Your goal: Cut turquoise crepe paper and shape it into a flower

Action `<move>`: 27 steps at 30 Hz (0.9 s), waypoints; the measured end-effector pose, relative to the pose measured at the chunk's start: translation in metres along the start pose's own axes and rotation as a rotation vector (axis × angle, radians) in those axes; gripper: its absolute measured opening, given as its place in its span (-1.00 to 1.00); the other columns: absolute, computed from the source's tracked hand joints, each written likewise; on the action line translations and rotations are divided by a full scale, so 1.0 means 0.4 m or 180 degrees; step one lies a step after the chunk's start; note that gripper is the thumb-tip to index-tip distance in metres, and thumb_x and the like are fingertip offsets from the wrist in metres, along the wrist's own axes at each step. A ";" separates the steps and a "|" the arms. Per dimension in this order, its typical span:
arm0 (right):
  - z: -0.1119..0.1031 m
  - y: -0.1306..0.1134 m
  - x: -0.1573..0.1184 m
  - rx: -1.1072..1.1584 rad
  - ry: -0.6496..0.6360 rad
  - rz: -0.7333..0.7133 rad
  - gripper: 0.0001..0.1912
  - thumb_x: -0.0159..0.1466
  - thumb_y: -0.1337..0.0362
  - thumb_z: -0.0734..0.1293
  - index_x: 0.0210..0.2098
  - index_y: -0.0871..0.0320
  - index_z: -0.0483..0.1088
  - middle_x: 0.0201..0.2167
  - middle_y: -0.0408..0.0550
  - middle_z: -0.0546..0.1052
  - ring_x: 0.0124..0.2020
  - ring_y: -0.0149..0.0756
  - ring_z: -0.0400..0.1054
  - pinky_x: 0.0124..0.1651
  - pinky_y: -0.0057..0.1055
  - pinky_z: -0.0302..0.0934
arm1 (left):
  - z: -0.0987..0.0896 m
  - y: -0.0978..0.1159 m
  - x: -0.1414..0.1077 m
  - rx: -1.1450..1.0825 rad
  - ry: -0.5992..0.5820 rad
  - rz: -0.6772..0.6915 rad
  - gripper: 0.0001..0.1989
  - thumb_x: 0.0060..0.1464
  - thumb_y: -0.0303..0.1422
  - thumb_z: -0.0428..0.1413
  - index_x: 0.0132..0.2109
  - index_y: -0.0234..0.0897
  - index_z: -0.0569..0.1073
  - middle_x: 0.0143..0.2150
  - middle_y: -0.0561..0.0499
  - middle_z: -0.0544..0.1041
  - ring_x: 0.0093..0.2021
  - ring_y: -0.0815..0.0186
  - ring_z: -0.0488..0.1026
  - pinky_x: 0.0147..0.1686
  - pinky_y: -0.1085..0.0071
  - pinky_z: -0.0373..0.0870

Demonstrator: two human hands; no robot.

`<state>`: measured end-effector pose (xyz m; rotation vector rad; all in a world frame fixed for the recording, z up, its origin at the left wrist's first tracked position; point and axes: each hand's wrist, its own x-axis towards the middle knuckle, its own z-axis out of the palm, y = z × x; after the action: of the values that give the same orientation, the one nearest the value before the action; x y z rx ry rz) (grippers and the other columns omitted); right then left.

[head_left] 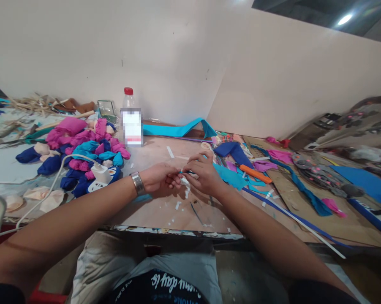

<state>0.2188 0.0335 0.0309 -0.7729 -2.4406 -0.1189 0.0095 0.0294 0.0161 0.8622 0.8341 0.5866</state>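
My left hand (161,176) and my right hand (203,172) meet over the front middle of the table. Both are closed in a pinch, fingertip to fingertip, on a small blue piece (180,172) that the fingers mostly cover. Its exact kind is hidden. Just under the fingertips hangs or lies a crumpled white strip (186,185); I cannot tell whether it is held too. Near my right hand lies a turquoise cloth piece (230,176). A white plug (101,172) in a blue-and-white power strip (97,184) is beside my left forearm.
Pink, blue and turquoise cloth bundles (83,145) are piled on the left. Behind stands a red-capped bottle (129,101) beside a turquoise strip (174,130). On the right are an orange-handled cutter (255,173), a long white stick (307,228) and cardboard (317,219).
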 end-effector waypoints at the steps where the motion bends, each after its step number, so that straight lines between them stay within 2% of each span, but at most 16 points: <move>1: 0.001 0.001 -0.001 -0.0022 0.0003 -0.0015 -0.95 0.38 0.25 0.35 -0.24 0.06 0.44 -0.31 -0.13 0.63 -0.07 -0.16 0.42 0.22 -0.02 -0.10 | -0.001 -0.001 0.001 0.0070 -0.0002 0.0064 -0.72 0.20 -0.27 0.19 -0.39 -0.39 0.49 -0.50 -0.03 0.50 -0.50 0.42 0.41 -0.47 0.48 0.26; 5: 0.004 0.003 -0.005 0.0043 0.0047 0.0006 -0.96 0.37 0.26 0.36 -0.24 0.06 0.45 -0.32 -0.11 0.62 -0.06 -0.14 0.42 0.20 -0.03 -0.08 | -0.014 -0.006 0.005 0.0709 -0.0131 0.0580 -0.65 0.13 -0.11 0.25 -0.35 -0.35 0.49 -0.46 0.00 0.50 -0.47 0.42 0.40 -0.43 0.46 0.24; 8: 0.007 0.001 -0.005 0.0233 0.0067 0.0149 -0.96 0.34 0.28 0.38 -0.27 0.08 0.47 -0.33 -0.12 0.61 -0.09 -0.16 0.42 0.16 -0.06 -0.04 | -0.021 -0.003 0.000 0.1949 -0.0097 0.1272 -0.60 0.23 -0.04 0.12 -0.35 -0.31 0.48 -0.44 0.00 0.51 -0.46 0.38 0.36 -0.39 0.42 0.24; 11: 0.014 0.002 -0.006 0.0464 0.0070 0.0398 -0.93 0.32 0.28 0.39 -0.32 0.10 0.47 -0.32 -0.11 0.59 -0.12 -0.18 0.42 0.12 -0.10 -0.01 | -0.019 -0.001 -0.009 0.3374 0.0426 0.2108 -0.68 0.32 -0.21 0.03 -0.35 -0.27 0.47 -0.41 0.00 0.52 -0.40 0.33 0.36 -0.34 0.38 0.19; 13: 0.019 0.005 -0.006 0.0547 0.0101 0.0528 -0.93 0.31 0.28 0.40 -0.32 0.11 0.47 -0.32 -0.09 0.59 -0.13 -0.17 0.41 0.09 -0.11 0.02 | -0.018 -0.004 -0.012 0.3893 0.0631 0.2380 -0.79 0.31 -0.32 0.02 -0.28 -0.25 0.48 -0.37 0.00 0.53 -0.36 0.30 0.38 -0.33 0.37 0.16; 16: 0.021 0.009 -0.007 0.0579 0.0096 0.0591 -0.92 0.31 0.26 0.40 -0.31 0.11 0.48 -0.31 -0.08 0.59 -0.13 -0.17 0.41 0.07 -0.12 0.03 | -0.020 -0.010 -0.010 0.4075 0.0723 0.2582 -0.82 0.31 -0.36 0.00 -0.18 -0.24 0.50 -0.30 -0.01 0.56 -0.32 0.28 0.41 -0.31 0.37 0.19; 19: 0.019 0.010 -0.006 0.0613 0.0025 0.0567 -0.89 0.33 0.22 0.39 -0.32 0.10 0.47 -0.32 -0.08 0.59 -0.15 -0.18 0.41 0.07 -0.12 0.05 | -0.023 -0.012 -0.008 0.4009 0.0801 0.2688 -0.83 0.30 -0.35 0.03 -0.19 -0.24 0.52 -0.33 0.01 0.56 -0.36 0.31 0.40 -0.33 0.39 0.21; 24: 0.015 0.007 -0.005 0.0627 0.0104 0.0555 -0.86 0.34 0.19 0.38 -0.32 0.09 0.47 -0.32 -0.08 0.58 -0.14 -0.16 0.41 0.06 -0.11 0.06 | -0.023 -0.007 -0.012 0.3527 0.1008 0.2757 -0.83 0.26 -0.27 0.14 -0.21 -0.26 0.56 -0.37 0.04 0.58 -0.40 0.36 0.43 -0.35 0.43 0.27; 27: 0.016 0.008 -0.006 0.0607 0.0137 0.0559 -0.87 0.34 0.19 0.38 -0.32 0.09 0.47 -0.33 -0.08 0.58 -0.14 -0.16 0.41 0.06 -0.10 0.06 | -0.024 -0.008 -0.012 0.3279 0.0993 0.2691 -0.81 0.25 -0.24 0.15 -0.21 -0.25 0.59 -0.36 0.04 0.62 -0.39 0.36 0.46 -0.35 0.44 0.30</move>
<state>0.2188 0.0364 0.0239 -0.8834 -2.2912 0.1604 -0.0007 0.0278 0.0116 2.1580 1.0479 1.0612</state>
